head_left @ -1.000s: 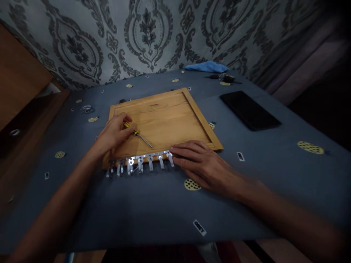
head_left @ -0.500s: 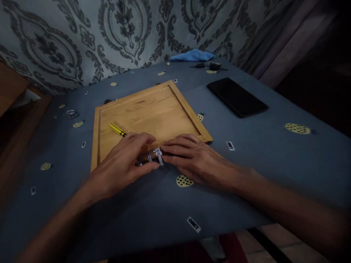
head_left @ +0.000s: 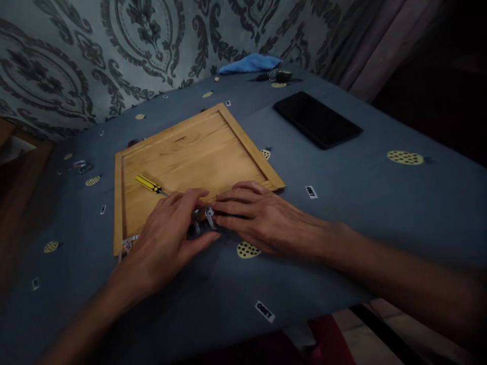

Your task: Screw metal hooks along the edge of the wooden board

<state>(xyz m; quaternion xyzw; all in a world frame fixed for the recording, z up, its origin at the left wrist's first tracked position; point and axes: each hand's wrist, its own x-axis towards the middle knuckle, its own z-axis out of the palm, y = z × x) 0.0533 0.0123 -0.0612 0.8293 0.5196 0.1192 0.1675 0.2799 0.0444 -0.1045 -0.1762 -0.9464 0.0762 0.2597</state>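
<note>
A wooden cabinet door (head_left: 198, 133) with a raised frame lies on the table. At its near edge is a metal hinge (head_left: 208, 215), partly covered by my fingers. My left hand (head_left: 162, 238) curls around the hinge's left side, with the thumb in front and the fingers behind. My right hand (head_left: 262, 215) reaches over the near edge, fingers close together with their tips at the hinge; its thumb is hidden. A second hinge (head_left: 127, 245) sits at the door's near left corner, beside my left wrist. A yellow-handled screwdriver (head_left: 149, 183) lies on the door, its tip hidden behind my left hand.
A black tablet or phone (head_left: 317, 119) lies right of the door. Further back are a blue cloth (head_left: 251, 64) and keys (head_left: 279, 76). A small metal piece (head_left: 82, 166) lies at the left on the patterned tablecloth (head_left: 342, 203). Wooden furniture (head_left: 28, 167) stands at the left edge.
The view has shifted, so the table things appear further left. The second hinge at the near left corner now shows. Both hands stay at the near-edge hinge, which looks slightly tilted.
</note>
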